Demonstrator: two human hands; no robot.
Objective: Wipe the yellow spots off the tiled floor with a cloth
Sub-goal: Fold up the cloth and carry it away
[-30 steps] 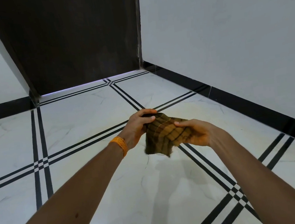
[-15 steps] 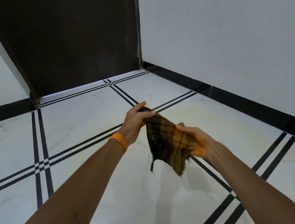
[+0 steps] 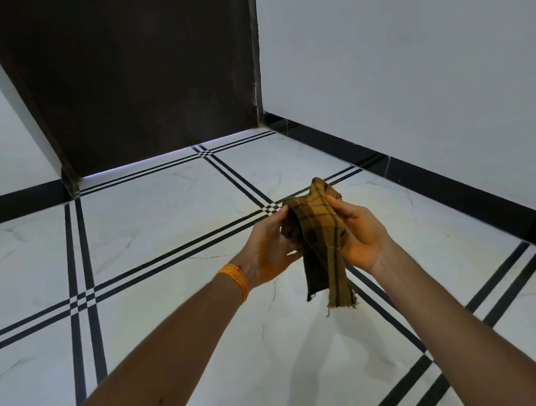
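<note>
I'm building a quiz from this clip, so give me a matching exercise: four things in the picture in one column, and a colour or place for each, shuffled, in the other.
Things:
1. checked cloth
2. wristband
3. door
4. skirting

Descriptions:
A. orange, around the wrist of the left hand
B. black strip at the foot of the wall, right
C. mustard and brown, held in both hands, the right hand too, one end hanging
D. dark brown, at the far end of the tiled floor

Pairs: 1-C, 2-A, 3-D, 4-B
</note>
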